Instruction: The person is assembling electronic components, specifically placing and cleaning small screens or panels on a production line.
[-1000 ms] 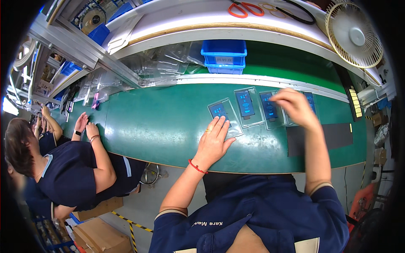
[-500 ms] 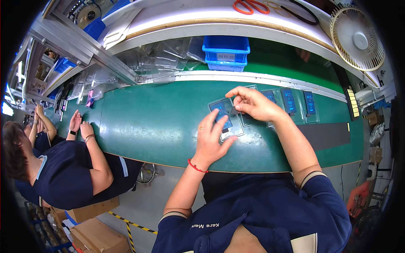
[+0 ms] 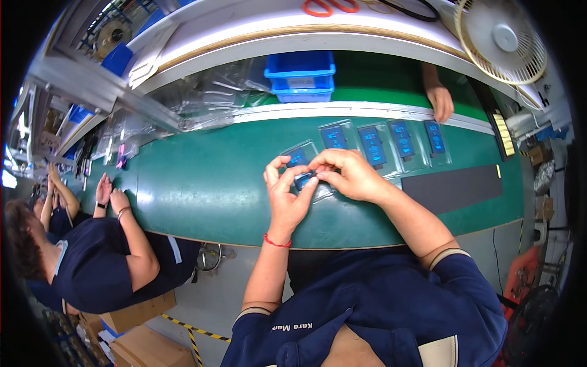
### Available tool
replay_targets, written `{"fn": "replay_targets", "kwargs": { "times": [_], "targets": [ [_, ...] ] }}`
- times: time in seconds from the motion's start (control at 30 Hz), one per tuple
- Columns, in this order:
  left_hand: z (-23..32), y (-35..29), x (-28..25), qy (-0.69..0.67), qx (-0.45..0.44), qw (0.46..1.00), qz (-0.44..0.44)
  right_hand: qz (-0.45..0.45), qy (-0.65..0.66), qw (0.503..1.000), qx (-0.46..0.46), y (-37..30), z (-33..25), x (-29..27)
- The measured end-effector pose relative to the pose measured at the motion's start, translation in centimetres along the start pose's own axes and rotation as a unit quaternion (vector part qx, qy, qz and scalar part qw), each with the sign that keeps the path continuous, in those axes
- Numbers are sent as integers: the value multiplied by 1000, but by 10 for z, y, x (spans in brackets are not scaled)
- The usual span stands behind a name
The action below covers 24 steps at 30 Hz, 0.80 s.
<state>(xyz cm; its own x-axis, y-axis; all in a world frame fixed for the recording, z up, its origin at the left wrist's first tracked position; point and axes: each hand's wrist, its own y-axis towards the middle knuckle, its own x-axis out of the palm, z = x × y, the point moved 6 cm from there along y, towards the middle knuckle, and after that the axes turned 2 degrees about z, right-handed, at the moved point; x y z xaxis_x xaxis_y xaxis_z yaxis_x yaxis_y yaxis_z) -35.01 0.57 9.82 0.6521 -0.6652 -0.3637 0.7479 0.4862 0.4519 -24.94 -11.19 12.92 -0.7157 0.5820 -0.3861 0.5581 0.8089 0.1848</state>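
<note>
white shelf (image 3: 244,37): red looped handles (image 3: 318,15), pale round fan (image 3: 504,38) at right end | below: stacked blue bins (image 3: 299,74), clear plastic heap (image 3: 211,92) to their left | floor: cardboard boxes (image 3: 151,347), yellow-black tape (image 3: 210,334)

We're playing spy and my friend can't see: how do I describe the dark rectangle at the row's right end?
Find the green table, then the dark mat on its right. Clear trays beyond it hold dark rectangles marked blue. Your rectangle is farthest right, nearest the hand coming from the far side.
</note>
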Motion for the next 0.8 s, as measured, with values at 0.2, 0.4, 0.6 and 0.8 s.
{"fn": "replay_targets", "kwargs": {
  "times": [0.2, 0.4, 0.6, 0.8],
  "targets": [
    [-6, -2, -3, -53, -46, 998, 5, 37, 94, 994, 35, 1, 19, 7],
    [-11, -6, 3, -152, -81, 985, 13, 18, 143, 987, 66, -4, 30, 13],
    [-15, -11, -11, -115, -70, 989, 53, 52, 46, 996, 58, 11, 26, -10],
    [13, -15, -8, 169, 121, 954, -214, 64, -211, 974, 50, 42, 43, -13]
  ]
}}
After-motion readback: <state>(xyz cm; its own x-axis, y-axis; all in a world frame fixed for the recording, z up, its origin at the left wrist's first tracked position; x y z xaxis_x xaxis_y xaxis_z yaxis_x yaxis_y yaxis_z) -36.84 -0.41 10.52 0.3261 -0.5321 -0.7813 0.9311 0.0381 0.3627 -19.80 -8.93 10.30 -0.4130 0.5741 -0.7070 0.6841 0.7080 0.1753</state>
